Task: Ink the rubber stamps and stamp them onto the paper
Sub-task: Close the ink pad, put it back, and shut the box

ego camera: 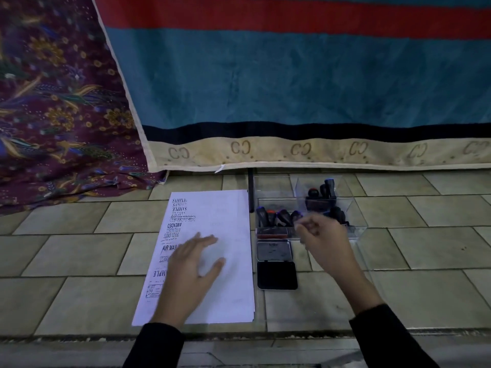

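A white sheet of paper (228, 261) lies on the tiled floor, with several black stamp prints down its left side. My left hand (190, 269) rests flat on it, fingers spread, covering some prints. To the right lies an open ink pad (276, 264), lid up, black pad toward me. Behind it, clear plastic trays (356, 232) hold several dark-handled rubber stamps (279, 217). My right hand (322, 243) hovers blurred over the front tray, fingers loosely curled, nothing visibly in it.
A blue, red and cream blanket (305, 88) hangs across the back, and a purple patterned cloth (58, 115) lies at left. A second clear tray (320, 192) farther back holds more stamps. Bare floor tiles (79, 253) extend left and right.
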The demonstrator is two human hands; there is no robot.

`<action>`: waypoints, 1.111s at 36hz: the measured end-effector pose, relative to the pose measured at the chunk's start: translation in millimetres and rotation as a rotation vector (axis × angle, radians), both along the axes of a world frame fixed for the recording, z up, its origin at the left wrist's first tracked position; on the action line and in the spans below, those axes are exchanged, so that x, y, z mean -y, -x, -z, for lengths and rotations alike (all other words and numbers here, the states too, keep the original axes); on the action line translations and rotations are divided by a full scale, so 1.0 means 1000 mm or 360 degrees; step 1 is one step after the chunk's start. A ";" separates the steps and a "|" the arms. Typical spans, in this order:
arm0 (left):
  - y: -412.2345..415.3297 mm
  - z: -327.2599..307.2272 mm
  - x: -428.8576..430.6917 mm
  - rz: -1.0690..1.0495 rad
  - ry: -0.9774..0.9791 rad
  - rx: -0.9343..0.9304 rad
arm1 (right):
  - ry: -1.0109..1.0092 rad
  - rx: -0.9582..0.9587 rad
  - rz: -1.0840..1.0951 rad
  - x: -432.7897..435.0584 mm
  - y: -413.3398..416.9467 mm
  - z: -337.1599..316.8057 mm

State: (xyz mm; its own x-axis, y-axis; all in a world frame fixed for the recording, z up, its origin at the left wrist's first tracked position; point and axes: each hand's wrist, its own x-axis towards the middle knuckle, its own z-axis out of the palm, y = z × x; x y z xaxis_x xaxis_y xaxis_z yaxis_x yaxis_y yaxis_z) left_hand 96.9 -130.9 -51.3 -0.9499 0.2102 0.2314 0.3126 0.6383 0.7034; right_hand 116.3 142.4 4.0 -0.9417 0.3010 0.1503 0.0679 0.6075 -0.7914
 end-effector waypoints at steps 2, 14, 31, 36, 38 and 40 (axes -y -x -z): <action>-0.010 -0.003 -0.020 0.0169 0.0139 0.0004 | 0.0017 0.0121 0.0023 -0.003 -0.011 0.013; -0.020 0.014 -0.062 0.0215 0.0656 0.0035 | -0.0303 0.0355 0.0121 0.012 -0.002 0.046; -0.024 0.015 -0.064 0.0176 0.0436 0.0086 | 0.0277 0.0071 -0.0001 0.000 -0.018 0.054; -0.024 0.013 -0.061 0.0226 0.0261 0.0059 | 0.0170 -0.0056 -0.0235 -0.004 -0.027 0.051; -0.023 0.011 -0.061 0.0236 0.0251 0.0013 | 0.0097 -0.0076 -0.0301 -0.007 -0.030 0.051; -0.023 0.011 -0.061 0.0242 0.0234 -0.0019 | 0.0024 -0.0080 -0.0383 -0.010 -0.034 0.050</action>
State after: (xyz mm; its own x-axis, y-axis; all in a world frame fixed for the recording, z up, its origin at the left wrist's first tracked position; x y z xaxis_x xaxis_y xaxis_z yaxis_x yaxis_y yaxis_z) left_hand 119.6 -70.0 -62.2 -0.9020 0.3831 0.1990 0.4210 0.6785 0.6019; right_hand 150.3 152.2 -46.4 -0.9780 0.0714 0.1961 -0.1172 0.5895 -0.7992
